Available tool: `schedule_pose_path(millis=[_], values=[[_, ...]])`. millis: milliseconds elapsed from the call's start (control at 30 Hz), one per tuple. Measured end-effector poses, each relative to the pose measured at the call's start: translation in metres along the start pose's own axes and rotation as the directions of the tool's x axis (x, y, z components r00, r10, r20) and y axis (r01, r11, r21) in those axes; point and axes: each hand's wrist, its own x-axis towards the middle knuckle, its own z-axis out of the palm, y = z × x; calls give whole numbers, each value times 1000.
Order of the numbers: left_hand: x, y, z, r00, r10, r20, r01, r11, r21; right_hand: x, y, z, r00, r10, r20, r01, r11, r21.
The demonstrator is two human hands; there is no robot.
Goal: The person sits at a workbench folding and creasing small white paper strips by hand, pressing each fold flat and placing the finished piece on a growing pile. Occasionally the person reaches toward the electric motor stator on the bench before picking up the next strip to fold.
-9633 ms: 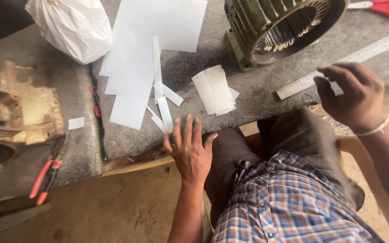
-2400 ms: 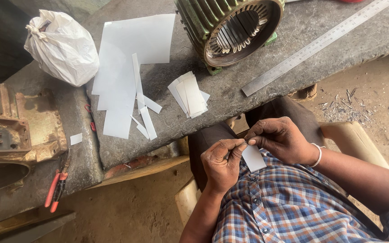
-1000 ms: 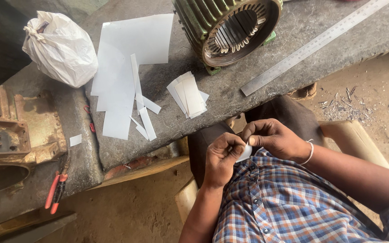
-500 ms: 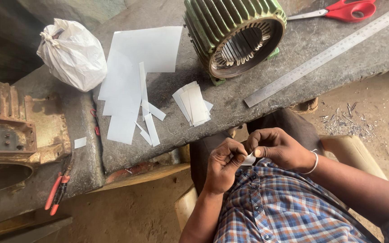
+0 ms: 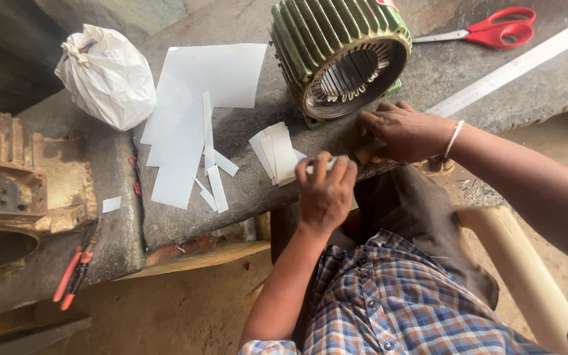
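My left hand [image 5: 325, 194] is curled at the bench's front edge, shut on a small folded white paper piece [image 5: 329, 162]. It is just right of a stack of cut paper pieces [image 5: 276, 154]. My right hand [image 5: 405, 131] lies flat on the bench edge below the green finned motor stator [image 5: 338, 54]. Its fingers are spread, and a small pale scrap [image 5: 365, 154] lies under the fingertips. Large white sheets [image 5: 200, 92] and narrow paper strips [image 5: 212, 172] lie to the left.
Red-handled scissors [image 5: 497, 33] and a long steel ruler [image 5: 518, 64] lie at the back right. A tied white plastic bag [image 5: 107, 76] sits at the back left. A rusty motor housing [image 5: 16, 187] and red-handled pliers [image 5: 71, 276] are at far left. A chair arm [image 5: 515, 266] is by my lap.
My hands have come apart and risen from my lap to the bench edge. The left one kept the folded paper, and the right one reached toward the stator.
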Motion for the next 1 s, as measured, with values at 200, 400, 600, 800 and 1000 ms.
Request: schedule_pose_path(millis=[200,400,600,800,1000], values=[[-24,21,4,978,-116,175,140,982,-129,-30,30,10,929,157,-336,-191,979,-69],[-4,26,20,963,-126,240,156,982,-110,-36,54,45,844,47,-535,-67,998,-17],[6,21,32,940,-130,316,145,989,-24,-15,42,60,885,51,-464,-43,999,28],[4,3,39,949,-83,305,97,995,-32,-2,53,61,951,105,-290,-67,988,136],[7,-7,47,956,-83,281,107,992,-70,20,57,68,940,185,-286,-155,980,125]])
